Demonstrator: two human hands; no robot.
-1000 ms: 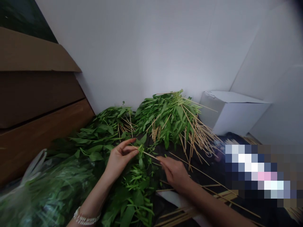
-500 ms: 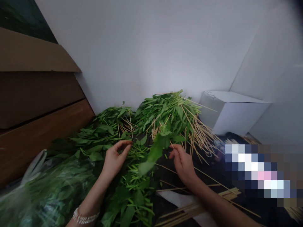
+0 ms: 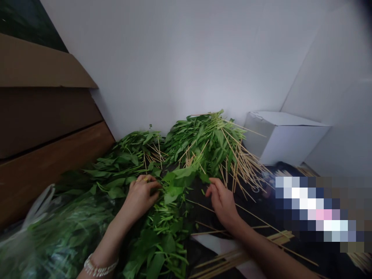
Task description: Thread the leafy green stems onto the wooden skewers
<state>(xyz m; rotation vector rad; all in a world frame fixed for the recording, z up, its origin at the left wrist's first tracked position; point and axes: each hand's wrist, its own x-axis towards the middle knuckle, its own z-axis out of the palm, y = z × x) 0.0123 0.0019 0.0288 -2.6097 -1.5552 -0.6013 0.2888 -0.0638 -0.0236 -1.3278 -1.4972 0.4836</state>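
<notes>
My left hand [image 3: 143,195] is closed beside cut green stems [image 3: 165,217], its fingertips partly hidden; what they hold, if anything, cannot be made out. A yellow spot shows on one finger. My right hand [image 3: 222,199] is pinched at the right end of a bright leafy sprig [image 3: 181,178], which spans most of the gap between the hands. Behind them lies a big bunch of leafy greens [image 3: 200,135] with thin wooden sticks [image 3: 244,159] fanning out to the right. A smaller leafy pile [image 3: 128,155] is at the left.
A clear bag of greens [image 3: 72,232] fills the lower left. Cardboard boxes [image 3: 43,120] stand at the left, a white box [image 3: 293,143] at the back right. Loose sticks [image 3: 229,259] lie on white paper [image 3: 212,242] by my right forearm. A pale wall [image 3: 174,58] rises behind.
The leafy sprig, blurred and drooping before, now stretches more level between the hands. My left hand has turned palm-down and moved slightly lower. My right hand has barely moved.
</notes>
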